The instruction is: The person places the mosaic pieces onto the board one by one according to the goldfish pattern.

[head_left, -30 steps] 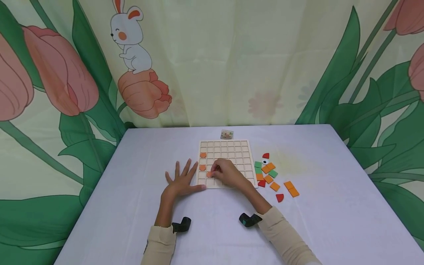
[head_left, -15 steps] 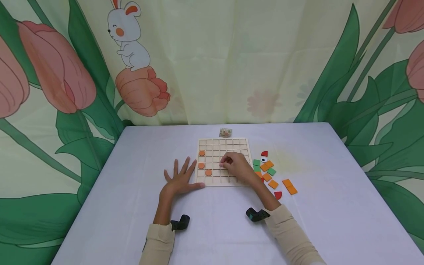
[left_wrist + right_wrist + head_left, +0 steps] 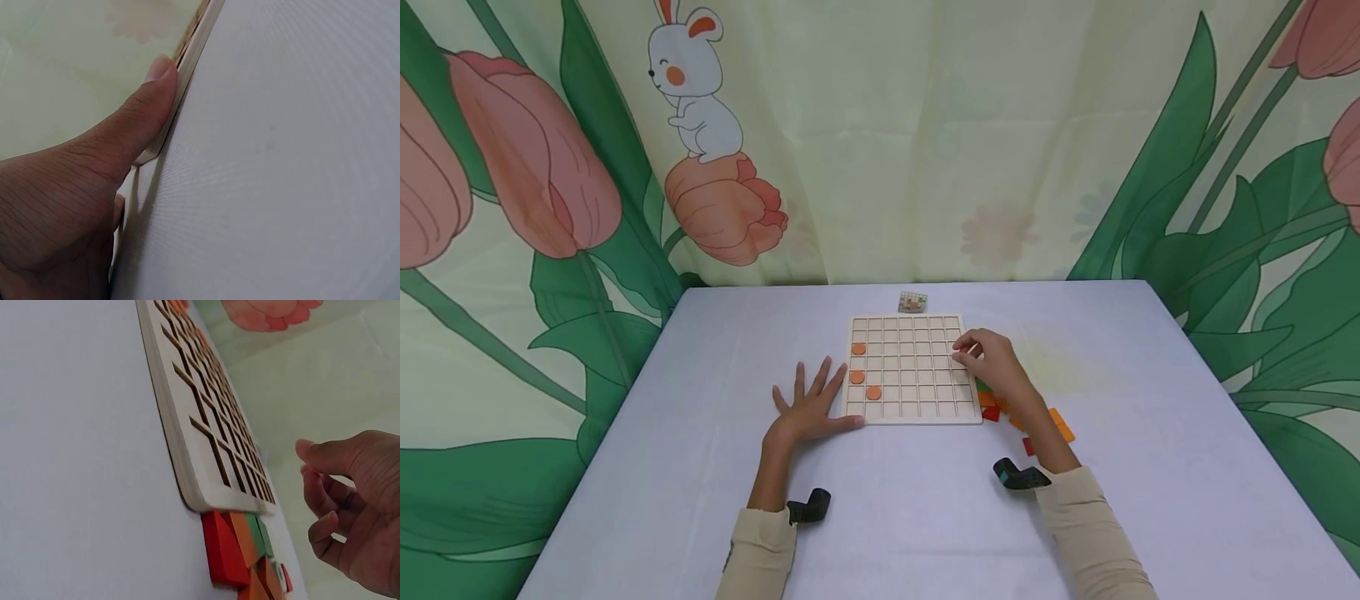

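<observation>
A pale wooden grid board (image 3: pixel 917 362) lies on the table, with three orange round pieces (image 3: pixel 873 392) in cells at its left side. My left hand (image 3: pixel 808 414) is spread flat beside the board's left edge. Its thumb (image 3: pixel 147 103) rests along the board's near edge in the left wrist view. Over the board's right edge hovers my right hand (image 3: pixel 996 362), fingers loosely bent. In the right wrist view that hand (image 3: pixel 362 500) shows nothing between thumb and fingers. Beneath it lie red (image 3: pixel 225 550), orange and green pieces, partly hidden by the hand and forearm.
Behind the board sits a small patterned square item (image 3: pixel 913 302), its details too small to read. Orange tiles (image 3: pixel 1062 425) lie right of the right forearm. A white cloth covers the table (image 3: pixel 737 333), and a printed curtain (image 3: pixel 880 150) hangs behind.
My right hand has left the lowest orange round piece, now lying uncovered in its cell, and moved right across the board toward the loose pieces. My left hand has stayed in place.
</observation>
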Demonstrator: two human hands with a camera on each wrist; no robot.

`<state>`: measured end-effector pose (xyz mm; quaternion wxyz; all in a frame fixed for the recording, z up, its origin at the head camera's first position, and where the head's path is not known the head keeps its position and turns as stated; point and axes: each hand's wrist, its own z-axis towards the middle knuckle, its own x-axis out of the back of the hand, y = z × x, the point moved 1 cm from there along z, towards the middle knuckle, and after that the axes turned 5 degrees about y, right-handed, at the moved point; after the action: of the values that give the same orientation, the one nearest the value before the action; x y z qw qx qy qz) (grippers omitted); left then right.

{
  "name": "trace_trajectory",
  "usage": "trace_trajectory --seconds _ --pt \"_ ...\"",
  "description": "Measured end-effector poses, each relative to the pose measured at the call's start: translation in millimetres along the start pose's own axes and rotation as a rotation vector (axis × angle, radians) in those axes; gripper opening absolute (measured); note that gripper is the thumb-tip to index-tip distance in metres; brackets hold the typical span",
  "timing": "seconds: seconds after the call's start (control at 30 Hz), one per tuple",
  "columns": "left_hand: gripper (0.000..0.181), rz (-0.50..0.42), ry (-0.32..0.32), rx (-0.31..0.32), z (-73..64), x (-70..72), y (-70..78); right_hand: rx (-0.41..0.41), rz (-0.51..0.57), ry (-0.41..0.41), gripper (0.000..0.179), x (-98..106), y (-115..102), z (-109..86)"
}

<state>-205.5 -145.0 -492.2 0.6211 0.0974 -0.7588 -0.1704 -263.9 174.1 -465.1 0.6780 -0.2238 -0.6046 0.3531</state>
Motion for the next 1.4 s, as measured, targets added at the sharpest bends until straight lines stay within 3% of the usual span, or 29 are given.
trace_trajectory --seconds 0.37,0.67,0.93,1.4 --pt "0.102 0.011 0.006 0.003 0.7 -1.2 -0.1 -0.162 -0.074 0.016 0.023 34.3 39.0 1.2" --pt "0.102 0.010 0.003 0.004 -0.2 -0.8 0.5 -0.271 -0.066 0.001 0.030 40.5 62.6 1.2" --pt "0.102 0.008 -0.005 0.005 1.0 -4.4 -1.0 -0.263 -0.122 -0.031 0.030 39.0 73.0 6.1" --pt "0.103 0.001 -0.008 -0.001 0.8 -1.8 -0.6 -0.206 -0.195 -0.069 0.030 44.3 66.3 10.8"
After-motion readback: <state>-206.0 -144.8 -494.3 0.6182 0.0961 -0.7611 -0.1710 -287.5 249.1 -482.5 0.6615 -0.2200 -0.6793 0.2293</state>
